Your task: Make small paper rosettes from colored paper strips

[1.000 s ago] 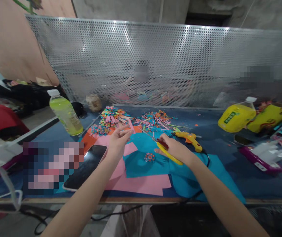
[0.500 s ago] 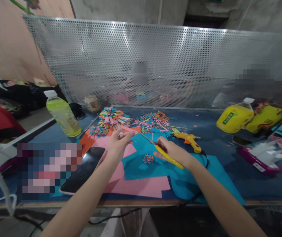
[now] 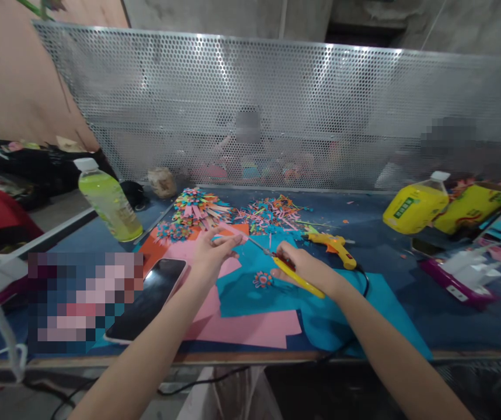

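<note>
My right hand (image 3: pixel 296 262) is closed around yellow-handled scissors (image 3: pixel 307 284), their blades pointing up and left. My left hand (image 3: pixel 216 251) pinches a pink paper strip (image 3: pixel 232 230) close to the blade tips. Whether the blades touch the strip cannot be made out. Between and below my hands, a small round paper flower (image 3: pixel 263 280) with an orange, pink and blue pattern lies on a blue sheet (image 3: pixel 244 300). Pink sheets (image 3: pixel 254 331) stick out from under it, with an orange sheet (image 3: pixel 156 249) farther left.
A yellow glue gun (image 3: pixel 336 248) lies right of my right hand, its cord trailing down. Fringed paper pieces (image 3: pixel 195 207) and loose scraps (image 3: pixel 272 214) are heaped at the back. A phone (image 3: pixel 149 300) and green drink bottle (image 3: pixel 110 201) are left; a yellow bottle (image 3: pixel 414 207) and power strip (image 3: pixel 456 286) right.
The pink strip now shows more plainly between my left fingers and the scissors. My left fingers have shifted slightly; my right hand keeps its grip on the scissors.
</note>
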`<action>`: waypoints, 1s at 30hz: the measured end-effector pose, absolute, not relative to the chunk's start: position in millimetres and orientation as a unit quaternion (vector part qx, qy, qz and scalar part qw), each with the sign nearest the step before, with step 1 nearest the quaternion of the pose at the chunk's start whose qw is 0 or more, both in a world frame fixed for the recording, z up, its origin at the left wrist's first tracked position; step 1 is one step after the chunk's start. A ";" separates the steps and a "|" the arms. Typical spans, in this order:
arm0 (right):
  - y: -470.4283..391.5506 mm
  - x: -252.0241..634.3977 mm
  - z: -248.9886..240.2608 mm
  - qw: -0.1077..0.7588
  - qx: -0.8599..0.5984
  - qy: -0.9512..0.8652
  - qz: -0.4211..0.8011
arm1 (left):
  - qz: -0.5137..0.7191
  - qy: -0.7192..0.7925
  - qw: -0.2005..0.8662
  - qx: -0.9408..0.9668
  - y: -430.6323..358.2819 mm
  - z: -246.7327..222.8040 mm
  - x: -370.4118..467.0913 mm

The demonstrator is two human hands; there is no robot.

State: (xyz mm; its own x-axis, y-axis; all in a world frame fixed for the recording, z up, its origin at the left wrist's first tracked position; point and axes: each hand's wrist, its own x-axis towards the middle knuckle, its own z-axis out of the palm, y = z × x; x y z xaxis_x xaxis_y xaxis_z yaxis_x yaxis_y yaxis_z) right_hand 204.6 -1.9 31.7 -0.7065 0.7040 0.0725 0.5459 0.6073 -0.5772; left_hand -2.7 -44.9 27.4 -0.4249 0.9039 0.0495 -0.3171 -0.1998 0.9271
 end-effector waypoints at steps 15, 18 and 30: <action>-1.1 204.7 31.1 0.146 -0.348 -0.880 0.288 | 0.697 0.472 0.427 0.329 -41.1 21.1 -6.3; -2.3 204.5 33.0 0.152 -0.346 -0.878 0.294 | 0.698 0.476 0.425 0.326 -42.1 23.2 -5.2; -2.4 205.1 32.0 0.142 -0.354 -0.884 0.269 | 0.713 0.459 0.421 0.321 -42.3 22.8 -4.6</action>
